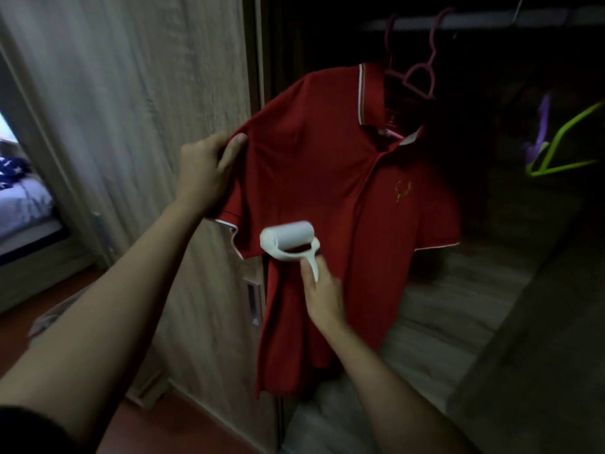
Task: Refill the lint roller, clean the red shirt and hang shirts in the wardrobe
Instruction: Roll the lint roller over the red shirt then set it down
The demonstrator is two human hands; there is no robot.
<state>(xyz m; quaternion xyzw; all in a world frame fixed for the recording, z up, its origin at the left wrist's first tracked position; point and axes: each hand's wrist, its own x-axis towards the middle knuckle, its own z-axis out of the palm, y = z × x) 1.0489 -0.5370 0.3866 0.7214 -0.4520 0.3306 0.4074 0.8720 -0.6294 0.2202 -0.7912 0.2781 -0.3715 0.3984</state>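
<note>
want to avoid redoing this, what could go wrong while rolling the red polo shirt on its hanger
1. The red polo shirt hangs from a pink hanger on the wardrobe rail; a hard stroke of the white lint roller in the right hand might tug it off.
2. The left hand grips only one shoulder, so loose lower fabric may bunch.

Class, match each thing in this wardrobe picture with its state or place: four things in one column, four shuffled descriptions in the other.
Column one:
1 left hand
2 right hand
3 shirt
4 green hanger

Column two:
A hangs on the pink hanger
B holds the lint roller
C at the far right
D grips the shirt

Pairs: 1-D, 2-B, 3-A, 4-C.
</note>
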